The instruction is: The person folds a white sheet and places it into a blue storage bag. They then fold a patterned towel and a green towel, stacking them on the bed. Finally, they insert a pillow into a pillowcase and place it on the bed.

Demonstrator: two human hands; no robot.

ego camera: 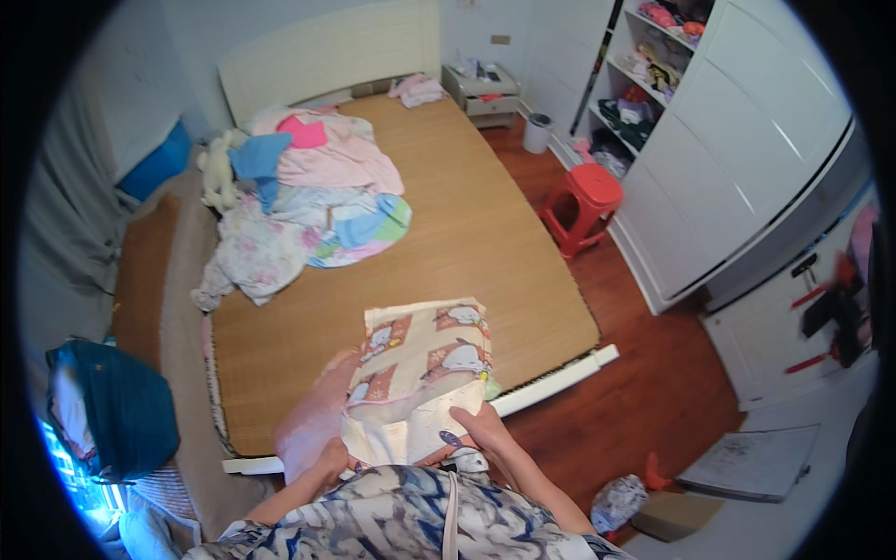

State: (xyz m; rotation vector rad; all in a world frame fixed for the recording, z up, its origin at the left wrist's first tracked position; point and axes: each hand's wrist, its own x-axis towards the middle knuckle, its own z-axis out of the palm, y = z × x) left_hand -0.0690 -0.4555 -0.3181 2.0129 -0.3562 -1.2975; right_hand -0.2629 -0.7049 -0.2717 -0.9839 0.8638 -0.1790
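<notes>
A cream cloth with a reddish-brown checked pattern and cartoon animals is spread before me over the foot end of the bed. My right hand grips its near right edge, thumb on top. At its lower left side, my left hand is closed on the cloth's edge, with the fingers partly hidden. Sheer pink fabric hangs at the left of the cloth, close to my left hand. Between the patterned part and the plain near part, a translucent strip shows.
Rumpled bedding and clothes lie on the bed's left side beside a plush toy. A red plastic stool stands right of the bed, near an open wardrobe. A teal bag sits at left; a cardboard box is at lower right.
</notes>
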